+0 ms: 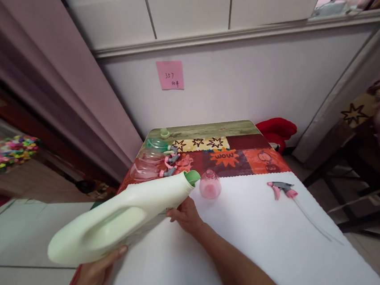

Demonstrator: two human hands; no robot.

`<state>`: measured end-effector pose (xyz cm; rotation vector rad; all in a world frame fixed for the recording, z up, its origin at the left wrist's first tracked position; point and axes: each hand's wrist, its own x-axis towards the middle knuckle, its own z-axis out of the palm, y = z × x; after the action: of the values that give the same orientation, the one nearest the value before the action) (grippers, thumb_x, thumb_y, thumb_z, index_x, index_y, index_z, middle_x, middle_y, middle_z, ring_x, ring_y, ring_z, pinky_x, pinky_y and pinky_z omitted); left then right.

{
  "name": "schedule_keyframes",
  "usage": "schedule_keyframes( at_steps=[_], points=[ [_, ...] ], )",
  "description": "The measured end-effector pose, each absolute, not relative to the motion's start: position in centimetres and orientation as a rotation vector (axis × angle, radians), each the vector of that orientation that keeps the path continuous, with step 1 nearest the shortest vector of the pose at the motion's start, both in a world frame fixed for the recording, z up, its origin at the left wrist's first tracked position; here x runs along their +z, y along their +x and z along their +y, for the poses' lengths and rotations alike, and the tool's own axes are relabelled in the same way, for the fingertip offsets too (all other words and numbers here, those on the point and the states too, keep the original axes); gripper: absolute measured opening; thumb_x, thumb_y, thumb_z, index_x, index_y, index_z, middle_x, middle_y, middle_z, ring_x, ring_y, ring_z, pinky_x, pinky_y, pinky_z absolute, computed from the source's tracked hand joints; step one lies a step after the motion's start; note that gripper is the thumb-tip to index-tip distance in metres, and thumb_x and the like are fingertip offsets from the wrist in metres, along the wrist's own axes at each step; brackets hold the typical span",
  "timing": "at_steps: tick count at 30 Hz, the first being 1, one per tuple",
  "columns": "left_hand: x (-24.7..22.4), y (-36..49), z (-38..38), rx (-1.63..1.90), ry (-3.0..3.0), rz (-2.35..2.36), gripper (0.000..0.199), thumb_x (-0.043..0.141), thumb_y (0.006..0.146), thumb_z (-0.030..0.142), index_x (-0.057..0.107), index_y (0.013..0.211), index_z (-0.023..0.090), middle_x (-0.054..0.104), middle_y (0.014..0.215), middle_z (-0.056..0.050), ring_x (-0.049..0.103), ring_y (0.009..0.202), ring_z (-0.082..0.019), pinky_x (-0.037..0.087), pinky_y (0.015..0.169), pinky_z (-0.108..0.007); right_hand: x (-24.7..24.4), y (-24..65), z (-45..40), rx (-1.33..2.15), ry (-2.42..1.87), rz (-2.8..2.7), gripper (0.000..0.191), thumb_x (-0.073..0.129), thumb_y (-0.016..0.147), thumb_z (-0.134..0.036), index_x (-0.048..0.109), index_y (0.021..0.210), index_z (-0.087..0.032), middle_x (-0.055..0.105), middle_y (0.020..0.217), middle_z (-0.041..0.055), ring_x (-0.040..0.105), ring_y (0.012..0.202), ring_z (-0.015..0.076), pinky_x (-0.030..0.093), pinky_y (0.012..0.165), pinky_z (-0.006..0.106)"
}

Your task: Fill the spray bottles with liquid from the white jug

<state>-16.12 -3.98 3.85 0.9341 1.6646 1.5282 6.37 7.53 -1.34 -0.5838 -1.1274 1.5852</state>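
Jug (115, 222) | tilted | left hand (100, 270) gripping | right hand (188, 215) seemingly touching

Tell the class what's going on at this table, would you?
A person holds a big pale jug tilted, left hand near its base and right hand under its neck. The green spout points towards an upright, open pink bottle; no liquid shows between them. A spray head lies to the right, and three spray bottles lie to the left.

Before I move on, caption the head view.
Left hand and right hand hold a pale jug by an open pink bottle.
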Motion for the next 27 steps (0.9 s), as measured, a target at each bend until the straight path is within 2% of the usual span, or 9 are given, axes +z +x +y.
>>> schedule_keyframes(
  at_steps=[3, 8, 12, 19, 24, 27],
  points=[
    [5.6, -14.1, -3.7, 1.554, 0.825, 1.573, 0.084, 0.094, 0.049, 0.035, 0.067, 0.129, 0.029, 0.079, 0.115, -0.001, 0.061, 0.129, -0.035, 0.047, 0.113, -0.047, -0.6, 7.0, 7.6, 1.603, -0.579, -1.077, 0.058, 0.085, 0.067, -0.052, 0.063, 0.111, -0.021, 0.071, 0.082, 0.0003, 0.06, 0.059, 0.0127, 0.054, 0.045, 0.023],
    [7.6, -12.8, -3.5, 1.59, 0.809, 1.555, 0.098, 0.095, 0.049, 0.029, 0.058, 0.139, 0.032, 0.073, 0.129, -0.001, 0.056, 0.134, -0.037, 0.038, 0.119, -0.055, 0.4, 7.8, 7.5, 1.552, -0.553, -1.077, 0.052, 0.075, 0.079, -0.05, 0.059, 0.119, -0.022, 0.072, 0.094, 0.0029, 0.067, 0.073, 0.0159, 0.061, 0.052, 0.025],
    [8.7, -13.0, -3.1, 1.586, 0.877, 1.559, 0.097, 0.096, 0.048, 0.028, 0.06, 0.137, 0.031, 0.071, 0.132, -0.004, 0.053, 0.136, -0.039, 0.04, 0.117, -0.055, 0.7, 8.0, 7.0, 1.401, -0.577, -1.115, 0.043, 0.062, 0.09, -0.051, 0.056, 0.121, -0.02, 0.07, 0.1, 0.0067, 0.068, 0.069, 0.0159, 0.061, 0.05, 0.027],
    [10.0, -13.2, -2.9, 1.552, 0.924, 1.604, 0.091, 0.095, 0.049, 0.029, 0.063, 0.133, 0.029, 0.076, 0.122, -0.004, 0.061, 0.128, -0.039, 0.051, 0.11, -0.053, 0.7, 8.1, 7.1, 1.391, -0.576, -1.075, 0.049, 0.072, 0.082, -0.05, 0.05, 0.113, -0.019, 0.069, 0.083, 0.0035, 0.065, 0.056, 0.0145, 0.05, 0.039, 0.022],
    [10.2, -12.5, -2.7, 1.544, 0.952, 1.606, 0.081, 0.092, 0.053, 0.027, 0.065, 0.129, 0.031, 0.077, 0.118, -0.001, 0.06, 0.129, -0.037, 0.049, 0.112, -0.052, 0.8, 8.4, 7.4, 1.453, -0.57, -1.025, 0.054, 0.072, 0.081, -0.051, 0.046, 0.117, -0.02, 0.072, 0.088, 0.0046, 0.065, 0.052, 0.013, 0.047, 0.037, 0.02],
    [10.3, -12.4, -2.6, 1.519, 0.974, 1.611, 0.079, 0.092, 0.052, 0.029, 0.067, 0.126, 0.026, 0.078, 0.113, -0.003, 0.06, 0.128, -0.038, 0.052, 0.109, -0.052, 0.9, 8.4, 7.4, 1.471, -0.568, -1.004, 0.055, 0.073, 0.08, -0.051, 0.046, 0.118, -0.02, 0.072, 0.09, 0.0053, 0.065, 0.053, 0.0127, 0.05, 0.039, 0.021]
  ],
)
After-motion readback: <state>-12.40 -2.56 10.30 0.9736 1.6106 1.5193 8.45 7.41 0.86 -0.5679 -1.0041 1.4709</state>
